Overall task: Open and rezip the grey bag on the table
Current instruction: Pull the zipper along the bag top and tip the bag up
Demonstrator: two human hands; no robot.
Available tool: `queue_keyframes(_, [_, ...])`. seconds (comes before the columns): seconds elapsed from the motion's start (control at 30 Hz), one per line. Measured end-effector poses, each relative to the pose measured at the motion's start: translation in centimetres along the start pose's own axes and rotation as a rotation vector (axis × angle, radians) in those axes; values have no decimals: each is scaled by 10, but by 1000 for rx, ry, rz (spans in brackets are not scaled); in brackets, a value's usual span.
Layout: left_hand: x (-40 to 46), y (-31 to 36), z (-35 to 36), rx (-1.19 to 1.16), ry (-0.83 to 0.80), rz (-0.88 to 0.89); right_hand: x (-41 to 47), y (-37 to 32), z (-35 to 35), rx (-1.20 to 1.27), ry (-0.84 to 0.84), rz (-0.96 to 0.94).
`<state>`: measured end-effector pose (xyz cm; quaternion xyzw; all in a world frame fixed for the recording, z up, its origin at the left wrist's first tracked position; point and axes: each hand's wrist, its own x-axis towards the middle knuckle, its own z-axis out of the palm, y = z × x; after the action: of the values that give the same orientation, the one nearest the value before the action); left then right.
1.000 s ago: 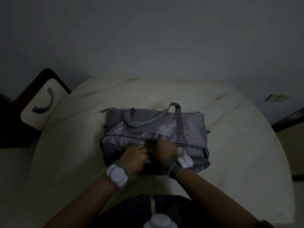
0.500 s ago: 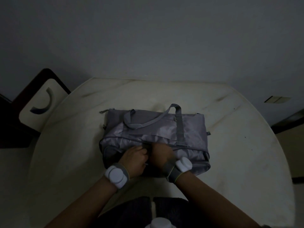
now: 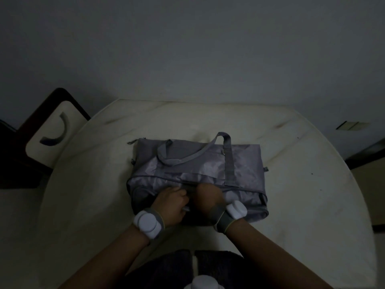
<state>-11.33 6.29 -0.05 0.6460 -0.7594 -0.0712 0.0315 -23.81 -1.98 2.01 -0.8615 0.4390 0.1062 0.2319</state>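
The grey bag [image 3: 200, 165] lies flat in the middle of the round white table [image 3: 302, 205], its carry straps folded across its top. My left hand [image 3: 171, 202] and my right hand [image 3: 208, 196] sit side by side on the bag's near side, both clenched on the fabric along the zip line. Something small and pale shows under my left fingers; whether it is the zip pull I cannot tell. The zip itself is mostly hidden by my hands. Each wrist wears a grey band with a white puck.
A dark chair with a pale seat [image 3: 50, 142] stands at the table's left rear. A plain wall rises behind the table. The room is dim. Dark clothing [image 3: 187, 268] fills the bottom edge.
Both hands stay on the bag's near edge; my right hand has edged slightly toward my left, and the bag barely shifts.
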Motion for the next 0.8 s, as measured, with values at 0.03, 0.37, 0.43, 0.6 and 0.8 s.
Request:
queue_keyframes(0.03, [0,-1,1,-8,10,9,-1,1,-2,3,-5,13])
queue_keyframes(0.37, [13,-7,-14,-108,-39,-287,-7,30,-25,51,128,135])
queue_keyframes(0.43, [15,-9,-14,-102,-65,-313,-9,37,-28,87,138,165])
queue_keyframes(0.6, [21,-1,-25,-262,17,-261,-11,38,-37,156,172,154])
queue_keyframes(0.8, [49,15,-40,-313,-23,-138,-16,27,-47,222,261,152])
